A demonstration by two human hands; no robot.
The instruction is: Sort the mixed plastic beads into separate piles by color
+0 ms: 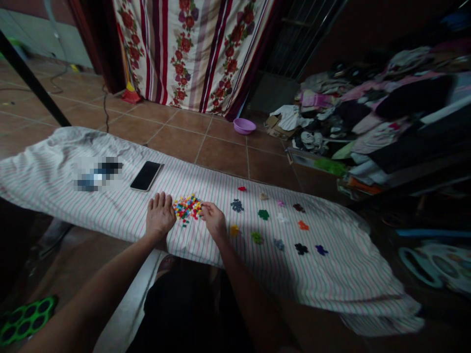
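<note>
A pile of small mixed-colour pieces (187, 206) lies on the striped cloth (206, 240). Beside its left edge my left hand (160, 215) rests flat, fingers stretched out and holding nothing. At the pile's right edge is my right hand (214, 219), with thumb and fingers pinched together; whatever they hold is too small to make out. Right of that hand, single-colour heaps are spread out, among them dark grey pieces (237, 205), green pieces (263, 214), yellow pieces (234, 230), orange pieces (303, 225) and black pieces (301, 249).
A phone (146, 175) lies on the cloth behind my left hand, with a blurred-out item further left. Beyond on the tiled floor (180, 142) are a purple basin (244, 126) and a broom (130, 90). Clothes (353, 108) are heaped at the right.
</note>
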